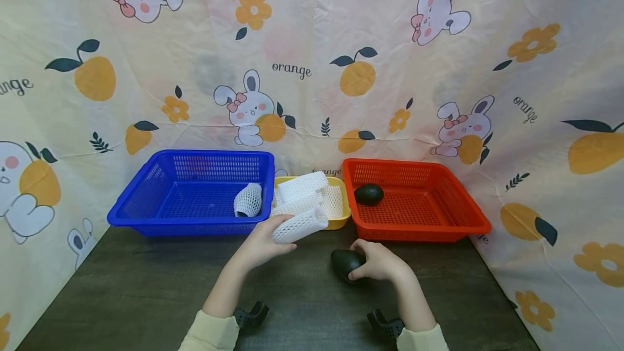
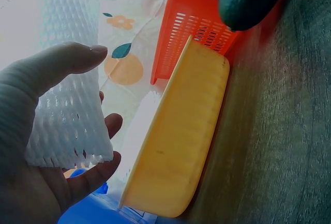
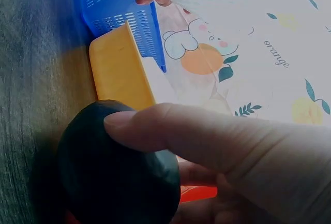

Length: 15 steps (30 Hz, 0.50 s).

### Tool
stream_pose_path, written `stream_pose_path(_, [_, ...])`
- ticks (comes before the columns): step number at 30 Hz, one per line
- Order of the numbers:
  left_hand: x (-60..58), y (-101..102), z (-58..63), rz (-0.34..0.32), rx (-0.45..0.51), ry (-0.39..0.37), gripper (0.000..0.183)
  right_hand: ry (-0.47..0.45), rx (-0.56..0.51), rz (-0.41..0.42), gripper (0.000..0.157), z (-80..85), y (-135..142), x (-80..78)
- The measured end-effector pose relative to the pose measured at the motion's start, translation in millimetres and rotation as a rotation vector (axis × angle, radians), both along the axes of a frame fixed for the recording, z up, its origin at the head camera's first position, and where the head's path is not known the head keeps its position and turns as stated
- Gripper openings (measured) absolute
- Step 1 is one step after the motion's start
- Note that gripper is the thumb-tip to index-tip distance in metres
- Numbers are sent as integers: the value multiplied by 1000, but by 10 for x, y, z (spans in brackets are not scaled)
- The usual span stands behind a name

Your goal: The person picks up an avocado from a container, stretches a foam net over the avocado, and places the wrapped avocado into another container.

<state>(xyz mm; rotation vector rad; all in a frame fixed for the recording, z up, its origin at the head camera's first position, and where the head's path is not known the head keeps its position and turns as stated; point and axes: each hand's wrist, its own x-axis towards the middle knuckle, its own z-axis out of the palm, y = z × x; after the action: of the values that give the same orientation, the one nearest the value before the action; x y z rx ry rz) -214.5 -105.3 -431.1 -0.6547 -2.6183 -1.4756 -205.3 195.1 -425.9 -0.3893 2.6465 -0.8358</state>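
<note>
My left hand [image 1: 264, 241] holds a white foam net sleeve [image 1: 303, 225] just in front of the yellow basket [image 2: 178, 141]. In the left wrist view the thumb lies along the sleeve [image 2: 72, 115], with the fingers curled behind it. My right hand [image 1: 381, 262] grips a dark green avocado [image 1: 343, 264] between thumb and fingers, low over the table in front of the red basket. Up close in the right wrist view, the thumb presses on the avocado [image 3: 114, 167]; its underside is out of sight. Several more foam sleeves [image 1: 304, 186] are heaped in the yellow basket.
At the left stands a blue basket [image 1: 190, 226] with one sleeve-wrapped fruit [image 1: 248, 200] in its right end. A red basket [image 1: 424, 233] at the right has another avocado [image 1: 369, 194] inside. Behind them hangs a printed cloth [image 1: 312, 107]. Dark wood tabletop [image 1: 146, 286] lies in front.
</note>
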Motion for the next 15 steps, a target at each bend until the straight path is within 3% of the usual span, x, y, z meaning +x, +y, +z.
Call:
stream_pose_path(8, [8,2,4,2,-3,-3,56,91,-51,11,57,55,21,10])
stream_pose_path(15, [11,2,0,2,-3,-10,56,104,-116,12,58,66,25,12])
